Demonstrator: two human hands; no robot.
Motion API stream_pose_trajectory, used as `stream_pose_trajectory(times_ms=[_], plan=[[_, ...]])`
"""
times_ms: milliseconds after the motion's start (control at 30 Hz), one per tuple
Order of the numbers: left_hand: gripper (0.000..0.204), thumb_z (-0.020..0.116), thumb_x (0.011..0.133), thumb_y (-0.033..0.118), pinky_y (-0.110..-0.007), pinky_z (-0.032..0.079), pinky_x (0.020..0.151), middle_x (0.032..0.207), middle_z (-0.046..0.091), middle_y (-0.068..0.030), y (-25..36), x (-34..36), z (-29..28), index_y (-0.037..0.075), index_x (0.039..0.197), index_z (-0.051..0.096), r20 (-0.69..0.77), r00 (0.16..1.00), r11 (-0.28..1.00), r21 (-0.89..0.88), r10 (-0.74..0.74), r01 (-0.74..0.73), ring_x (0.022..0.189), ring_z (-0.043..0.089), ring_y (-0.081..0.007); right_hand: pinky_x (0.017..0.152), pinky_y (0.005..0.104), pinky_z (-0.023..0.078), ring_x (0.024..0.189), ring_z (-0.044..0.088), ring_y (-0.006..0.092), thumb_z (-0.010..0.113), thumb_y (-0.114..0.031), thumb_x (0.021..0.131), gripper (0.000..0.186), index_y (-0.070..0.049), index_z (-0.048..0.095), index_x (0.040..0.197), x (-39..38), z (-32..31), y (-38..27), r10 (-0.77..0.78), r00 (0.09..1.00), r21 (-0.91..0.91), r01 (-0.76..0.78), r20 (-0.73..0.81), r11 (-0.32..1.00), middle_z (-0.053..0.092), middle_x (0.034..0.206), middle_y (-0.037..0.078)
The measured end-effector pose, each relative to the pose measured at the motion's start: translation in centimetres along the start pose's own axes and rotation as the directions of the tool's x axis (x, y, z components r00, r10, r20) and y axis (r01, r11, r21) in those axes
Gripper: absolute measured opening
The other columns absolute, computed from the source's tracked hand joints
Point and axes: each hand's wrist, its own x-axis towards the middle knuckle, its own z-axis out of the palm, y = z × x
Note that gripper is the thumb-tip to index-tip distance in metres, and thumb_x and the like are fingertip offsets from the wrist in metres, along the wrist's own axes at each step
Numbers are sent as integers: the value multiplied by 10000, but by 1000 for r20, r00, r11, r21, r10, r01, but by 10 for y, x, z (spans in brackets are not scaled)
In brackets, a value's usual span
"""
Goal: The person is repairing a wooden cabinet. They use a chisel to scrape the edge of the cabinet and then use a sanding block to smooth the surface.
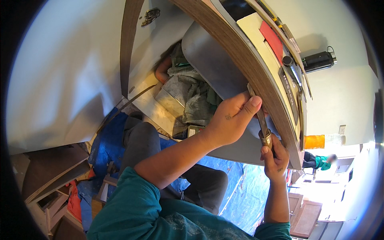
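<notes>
Gripping a flat-bladed tool (pixel 261 119) with both hands, up at the wood-grain edge (pixel 236 50)!
Right hand (pixel 277 160) closed around the lower end, just beneath the metal collar (pixel 265 138); left hand (pixel 232 120) pinching the blade (pixel 263 123) near its tip. Whether that tip touches the edge, I can't tell. Left of it, grey cloths (pixel 196 106) heap up inside the cabinet (pixel 154 40), and blue sheeting (pixel 234 176) covers the floor.

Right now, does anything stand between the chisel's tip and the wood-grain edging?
Nothing visible: the chisel tip lies beside the wood-grain edging; whether they touch is unclear. Your left hand holds the blade.
</notes>
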Motion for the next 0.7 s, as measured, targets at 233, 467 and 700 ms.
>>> stream_pose_trajectory(times_ms=[233,467,700], plan=[[425,452,1107,353,-259,497,884,1062,655,-42,-3,2,-1,-25,1239,596,25,999,996,-87,-35,37,972,593,-87,654,278,444,680,535,127,684,-257,968,385,52,642,1194,-3,0,-7,16,1000,26,-15,-14,1000,584,756,49],[429,416,1116,356,-264,488,922,1086,663,-57,-11,-1,7,-21,1239,579,-1,1000,999,-20,29,-29,1012,600,-97,640,272,440,659,532,126,678,-276,975,382,49,650,1174,1,-9,-8,-8,1000,1,8,30,1000,563,728,40],[402,395,1123,324,-270,490,930,1081,679,-64,-9,-2,-1,-12,1220,592,17,999,996,74,44,-45,1015,614,-109,639,277,444,658,538,129,682,-271,971,398,53,649,1200,-1,-2,-5,-47,999,14,47,14,999,572,729,45]])
